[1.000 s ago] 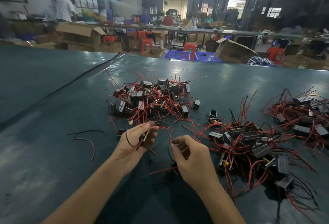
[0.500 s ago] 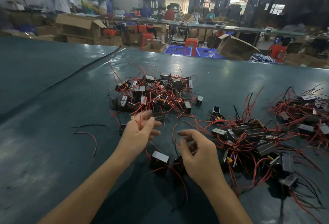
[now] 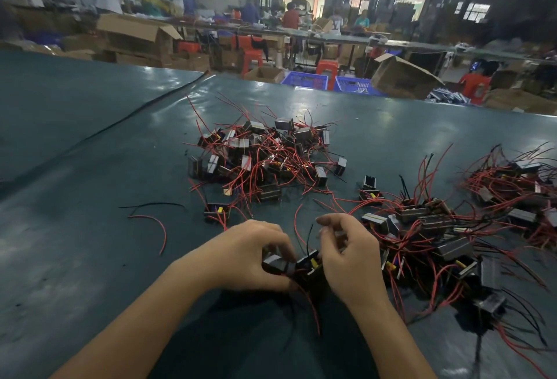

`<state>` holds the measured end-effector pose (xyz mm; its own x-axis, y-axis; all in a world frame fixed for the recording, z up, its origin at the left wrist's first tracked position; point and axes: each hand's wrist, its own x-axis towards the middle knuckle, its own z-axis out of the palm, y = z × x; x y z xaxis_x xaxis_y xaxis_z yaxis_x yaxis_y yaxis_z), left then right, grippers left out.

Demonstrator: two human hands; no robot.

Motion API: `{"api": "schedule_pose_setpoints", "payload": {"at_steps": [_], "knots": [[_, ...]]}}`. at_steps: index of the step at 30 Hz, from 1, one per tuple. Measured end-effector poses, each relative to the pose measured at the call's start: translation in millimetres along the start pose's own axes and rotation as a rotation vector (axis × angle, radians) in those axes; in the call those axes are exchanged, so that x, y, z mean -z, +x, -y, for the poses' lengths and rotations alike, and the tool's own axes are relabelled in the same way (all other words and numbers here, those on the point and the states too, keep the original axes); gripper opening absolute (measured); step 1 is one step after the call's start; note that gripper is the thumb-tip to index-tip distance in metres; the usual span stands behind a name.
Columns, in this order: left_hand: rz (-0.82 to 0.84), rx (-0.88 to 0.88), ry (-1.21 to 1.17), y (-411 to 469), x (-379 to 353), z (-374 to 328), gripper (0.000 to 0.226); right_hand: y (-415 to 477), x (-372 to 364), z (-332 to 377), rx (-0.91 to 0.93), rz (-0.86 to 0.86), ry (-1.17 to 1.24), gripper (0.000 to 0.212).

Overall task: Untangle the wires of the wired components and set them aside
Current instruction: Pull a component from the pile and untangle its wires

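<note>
Small black wired components with red and black leads lie in heaps on the dark green table (image 3: pixel 75 258). One heap (image 3: pixel 265 155) is at the centre back, a tangled heap (image 3: pixel 428 243) spreads to the right. Two components (image 3: pixel 301 265) sit close together at the front centre. My left hand (image 3: pixel 250 255) grips the left one of the pair with curled fingers. My right hand (image 3: pixel 349 255) is just right of them, fingers curled, pinching a thin wire above the right component. Red leads trail toward me beneath both hands.
A loose red wire (image 3: pixel 156 228) and a loose black wire (image 3: pixel 150 205) lie on the table to the left. A lone component (image 3: pixel 217 213) sits ahead of my left hand. Another heap (image 3: pixel 518 185) is far right. Cardboard boxes, blue crates and people are beyond the table.
My left hand has come down from chest height onto the pair of components in front of me. My right hand moved closer to it. The view has tilted down slightly.
</note>
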<state>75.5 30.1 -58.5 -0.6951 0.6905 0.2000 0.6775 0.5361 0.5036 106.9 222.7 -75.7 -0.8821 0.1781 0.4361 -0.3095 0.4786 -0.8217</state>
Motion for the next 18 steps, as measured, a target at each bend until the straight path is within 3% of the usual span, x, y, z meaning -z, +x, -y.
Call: {"api": "schedule_pose_setpoints", "payload": {"at_steps": [5,10,15,18], "knots": [[-0.075,0.005,-0.077,-2,11,2,0.016,2,2,-4,-0.058,-0.033,0.012,0.021],[-0.175,0.333,-0.462,-2,28,7,0.020,5,6,-6,-0.103,-0.060,0.086,0.020],[-0.166,0.670,-0.790,2,25,5,0.026,3,2,-3,-0.043,-0.033,0.090,0.025],[-0.323,0.789,-0.994,4,28,6,0.020,4,4,0,0.009,-0.121,0.155,0.028]]}}
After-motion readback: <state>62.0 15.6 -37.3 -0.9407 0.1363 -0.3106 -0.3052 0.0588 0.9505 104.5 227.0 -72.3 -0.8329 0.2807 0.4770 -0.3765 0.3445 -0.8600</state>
